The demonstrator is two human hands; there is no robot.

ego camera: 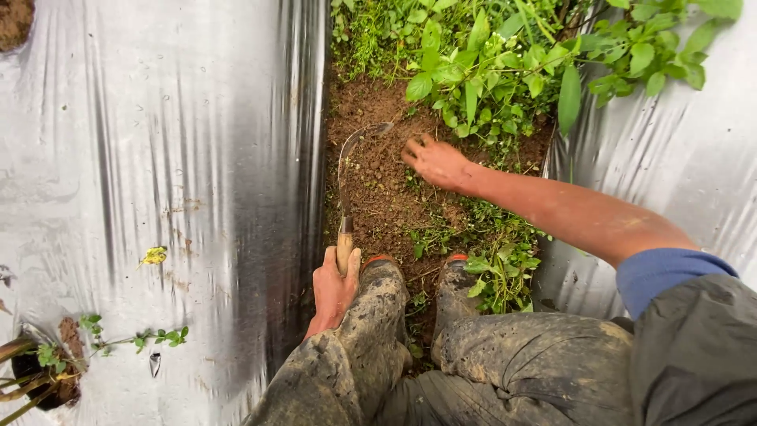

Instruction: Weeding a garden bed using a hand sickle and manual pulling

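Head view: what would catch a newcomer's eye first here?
The shiny silver plastic sheet on both sides frames a narrow strip of brown soil up the middle. The left hand grips a curved sickle lying on that soil, while the right hand reaches to the dirt beside leafy green weeds. Mud-caked trousers fill the bottom.

Soft even daylight, streaky glare on silver sheeting (158, 158), faint shadows, sharp focus, slight wide-angle edge bending.
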